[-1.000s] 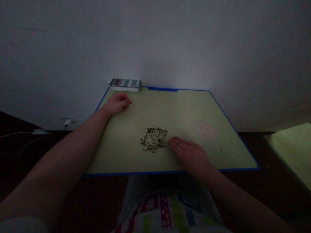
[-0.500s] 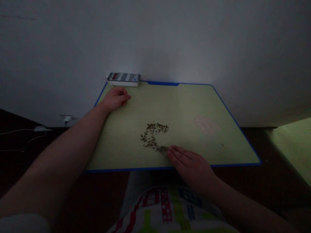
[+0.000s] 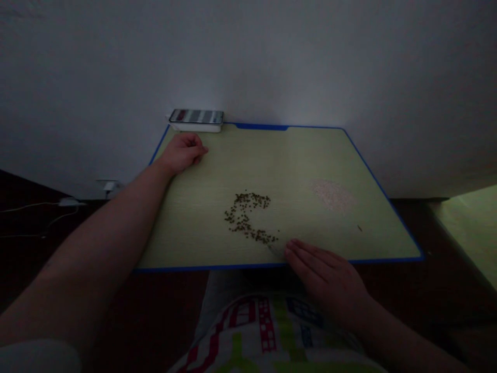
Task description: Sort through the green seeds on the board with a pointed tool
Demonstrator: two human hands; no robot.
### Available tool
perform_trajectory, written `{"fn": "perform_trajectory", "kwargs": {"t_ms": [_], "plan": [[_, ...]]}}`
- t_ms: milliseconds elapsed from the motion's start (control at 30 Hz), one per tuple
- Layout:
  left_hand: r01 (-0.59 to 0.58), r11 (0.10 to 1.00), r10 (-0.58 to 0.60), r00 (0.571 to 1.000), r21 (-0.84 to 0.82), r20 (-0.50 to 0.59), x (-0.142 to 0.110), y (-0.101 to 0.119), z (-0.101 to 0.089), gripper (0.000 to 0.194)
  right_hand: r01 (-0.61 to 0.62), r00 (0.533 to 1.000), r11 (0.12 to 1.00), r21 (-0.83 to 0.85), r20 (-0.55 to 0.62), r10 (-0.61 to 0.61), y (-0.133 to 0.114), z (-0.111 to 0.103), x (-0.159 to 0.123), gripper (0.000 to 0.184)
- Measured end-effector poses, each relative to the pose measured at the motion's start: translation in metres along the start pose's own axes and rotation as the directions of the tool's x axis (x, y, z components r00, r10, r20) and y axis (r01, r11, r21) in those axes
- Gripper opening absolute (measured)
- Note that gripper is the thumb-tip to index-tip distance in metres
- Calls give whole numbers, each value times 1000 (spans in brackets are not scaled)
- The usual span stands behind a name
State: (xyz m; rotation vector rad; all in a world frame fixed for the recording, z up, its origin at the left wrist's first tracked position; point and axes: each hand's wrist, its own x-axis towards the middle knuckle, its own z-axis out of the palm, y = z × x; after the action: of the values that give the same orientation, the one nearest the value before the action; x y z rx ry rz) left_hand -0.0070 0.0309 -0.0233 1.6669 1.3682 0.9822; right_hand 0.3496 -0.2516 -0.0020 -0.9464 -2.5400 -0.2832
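My left hand [image 3: 184,152] rests near the far left of the pale yellow table [image 3: 194,235], its fingers curled closed with nothing visible in them. Close to the front edge, my right hand [image 3: 324,267] pinches a small greyish, spoon-like thing [image 3: 275,250]; its form is blurred and mostly covered by the fingers. Its tip is by the lower end of a band of small dark brown grains [image 3: 241,217]. These grains lie scattered in a curve open to the right. A patch of pale pinkish grains [image 3: 334,197] is spread farther right.
A phone [image 3: 197,116] lies on a white box [image 3: 198,127] at the back left corner. A thin brown sliver [image 3: 360,228] lies on the right. The table has a blue rim [image 3: 382,191] and stands against a wall [image 3: 272,62]. A plug and cables [image 3: 70,202] are at left.
My right hand has moved right and slightly down with the greyish thing. Dark grains now extend farther right along the lower end of the curve. My left hand stays in place.
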Motion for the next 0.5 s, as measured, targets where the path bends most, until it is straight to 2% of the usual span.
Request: {"fn": "perform_trajectory", "kwargs": {"t_ms": [233,433,500], "plan": [[-2,1000,2,1000,-16,-11,-1,2,1,24,-72,997,995,-70,28,74,18,7,-8,44],[4,1000,-4,1000,-7,-11,-2,2,1,23,-33,999,999,9,6,33,3,6,-4,41],[-26,1000,26,1000,13,-6,0,-1,0,24,-26,1000,999,33,-8,27,-3,5,-2,39]]}}
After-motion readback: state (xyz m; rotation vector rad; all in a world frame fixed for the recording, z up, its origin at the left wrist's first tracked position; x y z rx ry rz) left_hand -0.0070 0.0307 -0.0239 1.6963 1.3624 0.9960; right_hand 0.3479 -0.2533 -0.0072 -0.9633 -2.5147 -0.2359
